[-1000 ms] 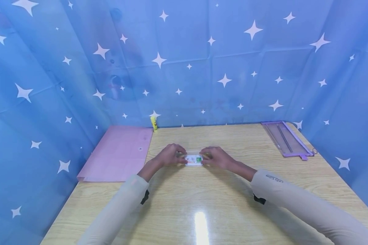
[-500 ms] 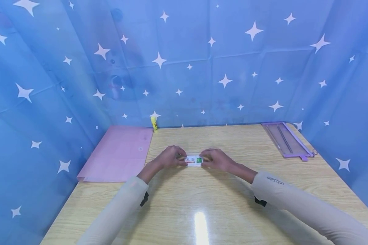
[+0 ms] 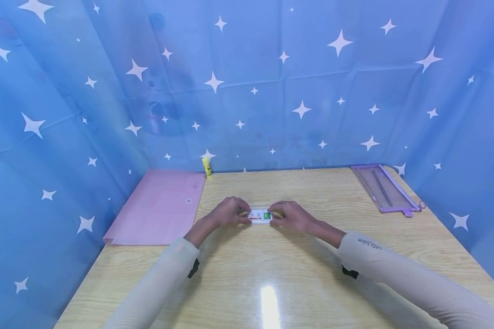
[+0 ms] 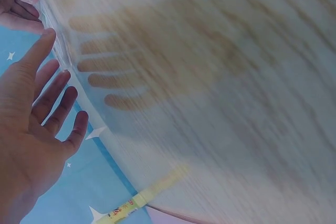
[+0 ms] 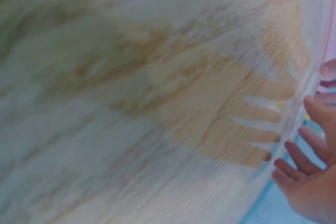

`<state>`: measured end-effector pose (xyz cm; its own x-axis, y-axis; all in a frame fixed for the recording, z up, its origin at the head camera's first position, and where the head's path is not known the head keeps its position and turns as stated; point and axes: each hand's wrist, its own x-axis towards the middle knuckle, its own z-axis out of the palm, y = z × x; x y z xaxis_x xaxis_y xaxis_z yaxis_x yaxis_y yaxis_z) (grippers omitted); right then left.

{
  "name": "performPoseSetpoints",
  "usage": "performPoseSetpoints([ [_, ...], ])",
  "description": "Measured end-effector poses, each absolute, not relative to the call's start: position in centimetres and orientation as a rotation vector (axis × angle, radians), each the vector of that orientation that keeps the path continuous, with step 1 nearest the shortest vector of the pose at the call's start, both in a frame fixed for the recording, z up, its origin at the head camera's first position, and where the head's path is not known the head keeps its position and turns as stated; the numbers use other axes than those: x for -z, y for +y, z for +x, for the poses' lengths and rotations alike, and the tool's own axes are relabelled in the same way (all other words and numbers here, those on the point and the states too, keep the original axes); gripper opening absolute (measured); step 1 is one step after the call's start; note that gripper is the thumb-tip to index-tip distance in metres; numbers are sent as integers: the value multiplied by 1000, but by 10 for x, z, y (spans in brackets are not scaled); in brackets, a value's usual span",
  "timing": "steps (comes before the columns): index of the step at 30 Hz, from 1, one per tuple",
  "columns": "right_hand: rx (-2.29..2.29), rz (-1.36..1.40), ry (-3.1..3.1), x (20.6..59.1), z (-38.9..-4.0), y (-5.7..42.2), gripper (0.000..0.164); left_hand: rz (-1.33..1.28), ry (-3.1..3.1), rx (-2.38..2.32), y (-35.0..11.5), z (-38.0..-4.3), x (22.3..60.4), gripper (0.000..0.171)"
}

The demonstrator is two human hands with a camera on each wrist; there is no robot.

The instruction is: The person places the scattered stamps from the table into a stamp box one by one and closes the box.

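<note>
A small flat rectangular case, white with print and a green square at its right end, lies at the middle of the table. My left hand pinches its left end, thumb on the near side and a finger on the far side. At the opposite end, my right hand pinches it the same way. In the left wrist view the left hand has its other fingers spread loosely, and the case shows only as a thin clear edge. The right hand is partly cut off in the right wrist view.
A pink folder lies on the left of the wooden table. Beside its far corner stands a yellow glue stick. A purple-edged mesh pouch with thin dark sticks inside lies at the back right. A blue starred curtain borders the table.
Both hands have closed slightly inward on the ends of the case, the right hand dipping a little. The case stays almost in place.
</note>
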<state>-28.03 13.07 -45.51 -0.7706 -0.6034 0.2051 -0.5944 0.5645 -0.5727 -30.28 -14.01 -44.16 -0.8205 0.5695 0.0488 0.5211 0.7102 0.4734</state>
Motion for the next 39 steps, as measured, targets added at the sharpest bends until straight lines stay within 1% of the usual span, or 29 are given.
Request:
performPoseSetpoints([
  [11, 981, -1085, 2764, 456, -282, 131, 37, 947, 2805, -721, -142, -303, 445, 35],
  [18, 977, -1049, 2749, 457, -282, 131, 37, 954, 2800, -726, -141, -302, 445, 35],
  [39, 984, -974, 2813, 457, -279, 128, 36, 834, 2826, -703, -138, -298, 443, 38],
])
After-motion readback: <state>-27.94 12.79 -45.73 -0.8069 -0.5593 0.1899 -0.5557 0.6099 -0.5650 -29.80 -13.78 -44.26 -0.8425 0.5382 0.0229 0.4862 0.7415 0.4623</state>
